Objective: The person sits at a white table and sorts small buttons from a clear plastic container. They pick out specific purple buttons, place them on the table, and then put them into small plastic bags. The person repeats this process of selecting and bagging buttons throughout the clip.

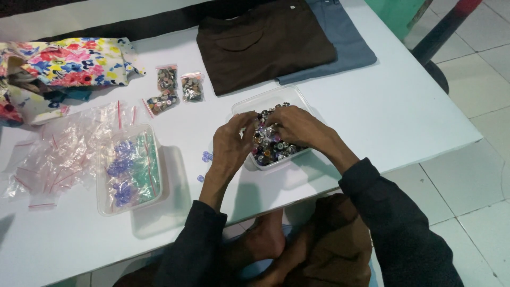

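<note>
Head view: your left hand and right hand both sit over the tub, a clear plastic one near the table's front edge. Fingers on both hands curl in, tips meeting over the buttons piled in the tub. Looks like a pinch on something small between the tips, but can't tell what, or which hand has it. Left wrist rests just off the tub's left rim; right palm covers the tub's far half.

Two or three loose blue buttons lie on the table just left of your left hand. Further left, a second tub with blue and green pieces in small bags. Beside it, a heap of empty zip bags. Three filled bags lie behind, between the two tubs. Floral cloth at far left. Brown trousers, folded, lie behind the tub, overlapping blue trousers to their right.
</note>
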